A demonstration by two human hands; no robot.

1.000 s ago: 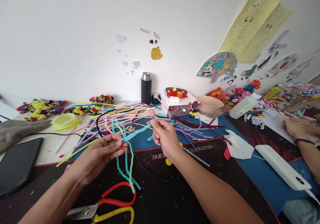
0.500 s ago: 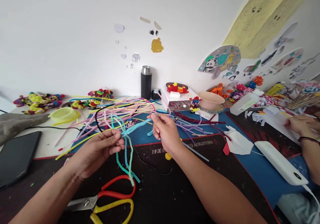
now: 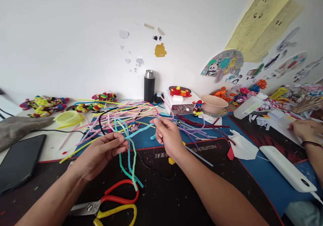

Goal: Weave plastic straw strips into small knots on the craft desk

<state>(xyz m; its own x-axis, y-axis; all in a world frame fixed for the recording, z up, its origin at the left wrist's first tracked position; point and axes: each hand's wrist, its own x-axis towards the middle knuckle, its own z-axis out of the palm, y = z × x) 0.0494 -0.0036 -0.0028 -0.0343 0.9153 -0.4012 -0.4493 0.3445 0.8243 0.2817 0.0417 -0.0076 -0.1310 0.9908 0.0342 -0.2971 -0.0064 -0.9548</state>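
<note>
Several blue and mint-green pipe cleaners (image 3: 134, 158) are gathered in a bundle, pinched at their crossing point by my left hand (image 3: 108, 148). Their loose ends hang below the fingers and loop up above them. My right hand (image 3: 168, 133) pinches the far end of a light-blue strand (image 3: 142, 129), which stretches nearly straight between the two hands. Under the hanging ends lie scissors (image 3: 113, 202) with one red and one yellow handle, blades pointing left, on the black mat (image 3: 181, 195).
Loose pink, yellow and purple pipe cleaners (image 3: 126, 113) spread behind my hands. A black thermos (image 3: 149, 86) stands at the wall beside a white box (image 3: 185, 106). A phone (image 3: 22, 162) lies left; a white power bank (image 3: 287, 168) and another person's hand (image 3: 304, 130) are right.
Between my hands, what looked like a doubled strand now shows as a single strand pulled out. My hands stay in nearly the same pose; the whole view has shifted slightly.
</note>
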